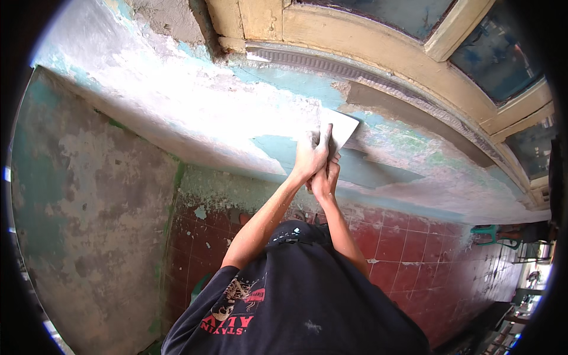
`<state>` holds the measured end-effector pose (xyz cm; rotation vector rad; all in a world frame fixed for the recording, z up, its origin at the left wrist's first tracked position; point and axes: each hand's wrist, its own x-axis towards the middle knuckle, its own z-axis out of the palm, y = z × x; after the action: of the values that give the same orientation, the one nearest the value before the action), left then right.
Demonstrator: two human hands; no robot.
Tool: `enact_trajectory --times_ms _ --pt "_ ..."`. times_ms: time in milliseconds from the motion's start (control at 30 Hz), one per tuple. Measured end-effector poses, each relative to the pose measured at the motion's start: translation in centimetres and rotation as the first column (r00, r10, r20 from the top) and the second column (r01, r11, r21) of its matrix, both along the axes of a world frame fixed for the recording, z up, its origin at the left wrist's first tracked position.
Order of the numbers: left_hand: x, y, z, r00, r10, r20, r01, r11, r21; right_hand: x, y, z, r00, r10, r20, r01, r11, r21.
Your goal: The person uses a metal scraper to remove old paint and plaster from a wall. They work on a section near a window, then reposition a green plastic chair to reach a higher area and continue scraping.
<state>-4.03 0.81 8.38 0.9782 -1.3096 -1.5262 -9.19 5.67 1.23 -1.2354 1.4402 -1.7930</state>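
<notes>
My left hand [313, 153] and my right hand [326, 177] are close together at a wide, flat scraper or putty knife [344, 128] with a pale blade. A finger of my left hand lies stretched along the blade, while my right hand closes around the handle, which is mostly hidden. The blade lies against a wall [390, 142] with patchy white, turquoise and green paint. Grey smooth patches show on the wall beside and below the blade. Whitish dust or residue covers the fingers of my left hand.
Above the wall runs a ridged sill [328, 62] under a cream wooden window frame [355, 29]. A second patchy wall [97, 213] meets it at the left. Paint flakes lie on the red tiled floor [399, 248]. At the far right, someone's legs [514, 234] show by a green plastic chair [488, 230].
</notes>
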Motion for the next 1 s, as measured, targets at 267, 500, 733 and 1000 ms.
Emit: enact_trajectory --times_ms 267,500,733,1000 --pt "-0.2 -0.2 0.0 1.0 0.026 0.0 -0.026 0.999 -0.028 -0.4 0.9 2.5 0.98 0.112 0.165 -0.159 0.941 0.3" --pt "-0.2 0.5 0.1 0.998 0.054 -0.035 -0.053 0.998 0.03 0.4 0.5 1.4 1.0 0.011 -0.023 -0.009 0.998 0.07" --pt "0.1 -0.1 1.4 0.999 0.041 -0.032 -0.041 0.999 -0.007 0.2 0.3 2.7 0.99 0.088 0.109 -0.105 0.982 0.157" --pt "0.0 -0.1 2.3 0.997 0.071 0.018 -0.071 0.997 -0.023 -0.2 0.4 4.0 0.97 0.131 0.203 -0.194 0.923 0.332"
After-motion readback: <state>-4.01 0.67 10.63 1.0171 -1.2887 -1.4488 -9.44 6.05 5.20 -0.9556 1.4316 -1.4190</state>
